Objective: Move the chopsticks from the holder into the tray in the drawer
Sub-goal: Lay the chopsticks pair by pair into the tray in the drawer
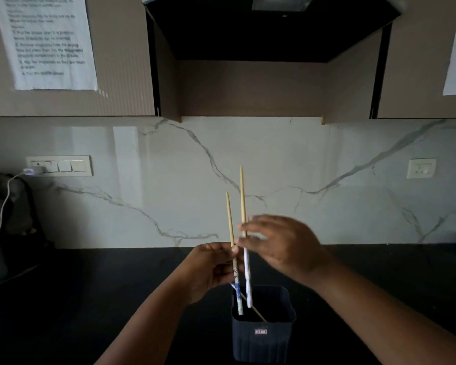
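The kitchen is dim, with a grey, underexposed cast. The black tabletop (63,299) swallows nearly all detail, and the dark chopstick holder (263,325) barely separates from it. The range hood (261,30) overhead is a near-solid black mass. The marble backsplash (353,206) is the brightest surface; a pale vertical band of glare sits on it at the left, suggesting soft light from behind the viewer. The right hand (279,246) is smeared at the fingertips by motion blur; the left hand (208,270) is sharper. The printed sheet (45,43) at far left is soft and hard to read. Wide-angle distortion bows cabinet edges and the backsplash line towards the corners.
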Demonstrator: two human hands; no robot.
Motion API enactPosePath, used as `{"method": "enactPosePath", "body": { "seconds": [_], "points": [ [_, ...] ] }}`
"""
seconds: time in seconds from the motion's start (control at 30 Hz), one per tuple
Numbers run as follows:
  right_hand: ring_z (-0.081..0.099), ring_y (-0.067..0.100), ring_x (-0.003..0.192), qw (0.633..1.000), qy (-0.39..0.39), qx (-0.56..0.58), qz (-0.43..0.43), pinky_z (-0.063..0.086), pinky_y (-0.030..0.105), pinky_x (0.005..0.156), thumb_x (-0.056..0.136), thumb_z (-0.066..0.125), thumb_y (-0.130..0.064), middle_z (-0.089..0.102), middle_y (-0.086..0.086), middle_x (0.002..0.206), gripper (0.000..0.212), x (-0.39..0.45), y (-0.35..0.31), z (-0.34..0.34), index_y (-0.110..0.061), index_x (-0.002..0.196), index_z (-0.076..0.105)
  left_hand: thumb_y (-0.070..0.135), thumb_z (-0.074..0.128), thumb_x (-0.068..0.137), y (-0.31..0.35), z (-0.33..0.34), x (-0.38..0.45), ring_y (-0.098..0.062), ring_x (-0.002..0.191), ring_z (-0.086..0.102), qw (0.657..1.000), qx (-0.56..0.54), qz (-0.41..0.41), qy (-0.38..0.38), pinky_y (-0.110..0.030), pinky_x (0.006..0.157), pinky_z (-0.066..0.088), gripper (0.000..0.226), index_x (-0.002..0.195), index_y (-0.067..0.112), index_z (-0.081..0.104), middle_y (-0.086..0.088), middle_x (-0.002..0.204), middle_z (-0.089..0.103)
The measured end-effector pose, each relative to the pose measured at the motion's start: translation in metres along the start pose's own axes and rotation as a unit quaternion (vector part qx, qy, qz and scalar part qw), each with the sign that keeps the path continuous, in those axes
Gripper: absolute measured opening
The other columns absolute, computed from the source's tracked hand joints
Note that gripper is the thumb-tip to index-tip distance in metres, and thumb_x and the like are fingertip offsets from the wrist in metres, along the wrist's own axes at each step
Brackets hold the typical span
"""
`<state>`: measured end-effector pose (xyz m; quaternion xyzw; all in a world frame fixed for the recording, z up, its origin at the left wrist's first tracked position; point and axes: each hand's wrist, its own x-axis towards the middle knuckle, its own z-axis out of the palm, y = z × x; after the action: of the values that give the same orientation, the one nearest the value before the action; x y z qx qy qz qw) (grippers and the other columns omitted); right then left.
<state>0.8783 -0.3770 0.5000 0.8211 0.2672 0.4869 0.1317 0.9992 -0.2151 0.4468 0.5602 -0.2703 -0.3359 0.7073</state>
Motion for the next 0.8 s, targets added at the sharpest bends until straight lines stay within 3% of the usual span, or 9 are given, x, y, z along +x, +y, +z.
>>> {"method": "enactPosePath", "body": {
  "seconds": [0.13, 0.4, 0.57, 0.63, 0.73, 0.8],
  "points": [
    [0.071, 0.022, 0.086, 0.999, -0.022, 0.025, 0.006, 0.059, 0.034, 0.064, 0.084, 0.062, -0.004, 0.076, 0.004, 0.097, 0.029, -0.028, -0.005, 0.025, -0.017, 0.107, 0.076, 0.009, 0.053, 0.094, 0.000, 0.004, -0.003, -0.022, 0.082, 0.069, 0.999, -0.029, -0.021, -0.034, -0.030, 0.067, 0.057, 0.023, 0.108, 0.001, 0.069, -0.017, 0.094, 0.071],
    [0.070, 0.020, 0.090, 0.995, -0.010, 0.101, 0.015, 0.059, 0.030, 0.069, 0.099, 0.045, -0.013, 0.074, 0.005, 0.100, 0.032, -0.030, -0.011, 0.032, -0.017, 0.109, 0.075, 0.005, 0.061, 0.087, -0.006, 0.004, -0.006, -0.024, 0.085, 0.072, 0.989, -0.109, -0.060, -0.081, -0.029, 0.068, 0.060, 0.023, 0.108, 0.001, 0.071, -0.018, 0.098, 0.072],
    [0.072, 0.018, 0.083, 0.994, -0.015, 0.106, 0.020, 0.060, 0.029, 0.063, 0.088, 0.052, -0.001, 0.075, 0.007, 0.096, 0.036, -0.040, -0.010, 0.038, -0.019, 0.110, 0.074, 0.003, 0.057, 0.088, -0.011, 0.003, -0.005, -0.020, 0.079, 0.072, 0.986, -0.115, -0.086, -0.083, -0.027, 0.066, 0.060, 0.023, 0.104, 0.002, 0.073, -0.015, 0.092, 0.073],
    [0.072, 0.019, 0.081, 0.991, -0.027, 0.129, 0.029, 0.060, 0.030, 0.061, 0.077, 0.061, 0.011, 0.075, 0.007, 0.097, 0.049, -0.043, -0.010, 0.041, -0.016, 0.116, 0.071, 0.003, 0.058, 0.087, -0.014, 0.004, -0.004, -0.021, 0.076, 0.072, 0.987, -0.117, -0.086, -0.066, -0.028, 0.063, 0.060, 0.021, 0.101, 0.002, 0.073, -0.017, 0.090, 0.072],
    [0.069, 0.015, 0.081, 0.973, -0.055, 0.188, 0.126, 0.060, 0.030, 0.063, 0.077, 0.065, 0.015, 0.072, 0.006, 0.104, 0.059, -0.044, -0.013, 0.047, -0.012, 0.129, 0.060, 0.009, 0.062, 0.084, -0.018, 0.006, 0.000, -0.020, 0.077, 0.071, 0.992, -0.101, -0.065, -0.045, -0.030, 0.065, 0.059, 0.020, 0.102, 0.003, 0.070, -0.014, 0.093, 0.072],
    [0.066, 0.004, 0.088, 0.926, -0.018, 0.247, 0.284, 0.057, 0.021, 0.073, 0.087, 0.062, 0.006, 0.069, 0.004, 0.109, 0.046, -0.041, -0.018, 0.053, -0.015, 0.128, 0.061, 0.012, 0.063, 0.084, -0.019, 0.006, 0.003, -0.019, 0.077, 0.071, 0.996, -0.077, -0.053, -0.016, -0.030, 0.064, 0.058, 0.022, 0.104, 0.004, 0.069, -0.012, 0.093, 0.073]
  ]
}}
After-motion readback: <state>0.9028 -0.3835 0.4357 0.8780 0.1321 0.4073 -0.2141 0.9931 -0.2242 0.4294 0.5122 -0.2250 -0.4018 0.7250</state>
